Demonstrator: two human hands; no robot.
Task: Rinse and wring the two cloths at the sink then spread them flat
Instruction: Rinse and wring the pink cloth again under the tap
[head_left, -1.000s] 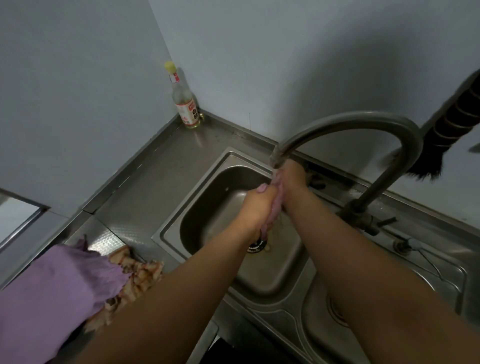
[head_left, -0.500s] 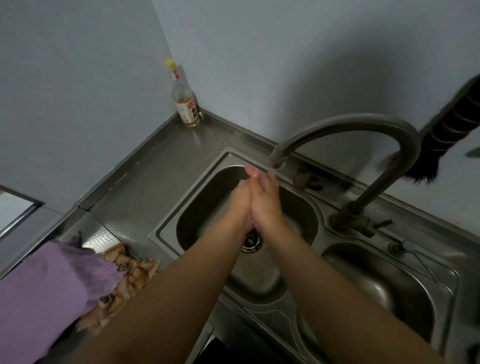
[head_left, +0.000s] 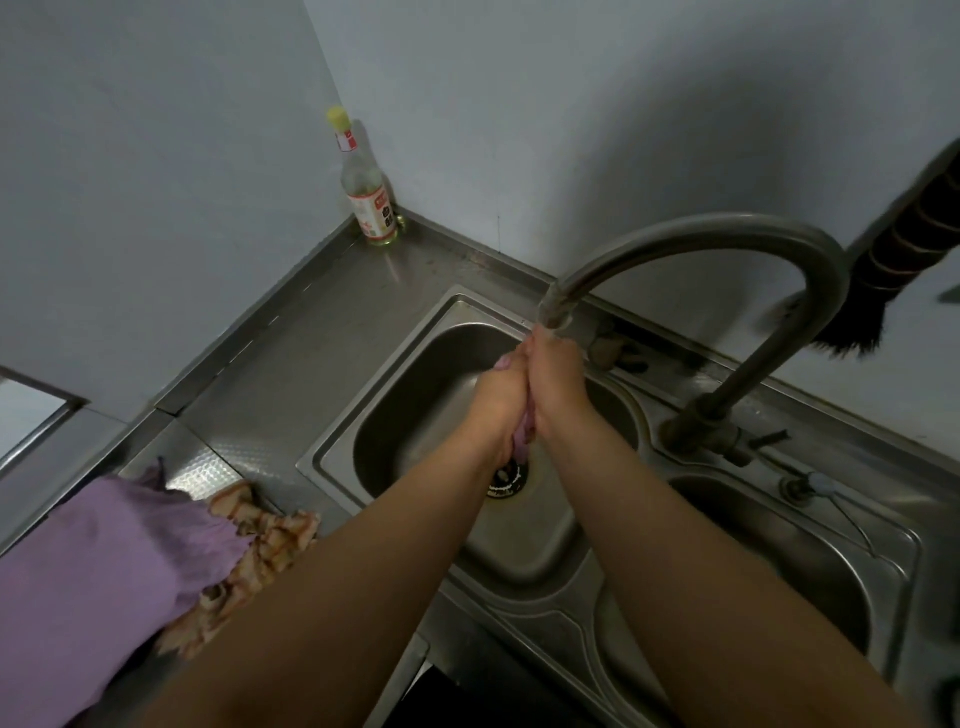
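Compared with half a second ago, both hands are raised closer to the tap spout (head_left: 555, 309), centre frame; rinsing is judged under way, wringing not begun

Left hand (head_left: 497, 400) and right hand (head_left: 558, 387) are pressed together, fingers clenched around a pink cloth (head_left: 523, 435) over the left basin (head_left: 415, 415)

Basin otherwise holds only the drain (head_left: 505, 480)

Bottle (head_left: 370, 205), upper left: nearly empty

A purple cloth (head_left: 104, 571) on the worktop (head_left: 322, 332), lower left

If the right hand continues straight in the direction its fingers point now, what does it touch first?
Probably the faucet spout: the right hand points up and away, fingertips just beneath its outlet, pressed with the left hand on the pink cloth. Depth is uncertain.
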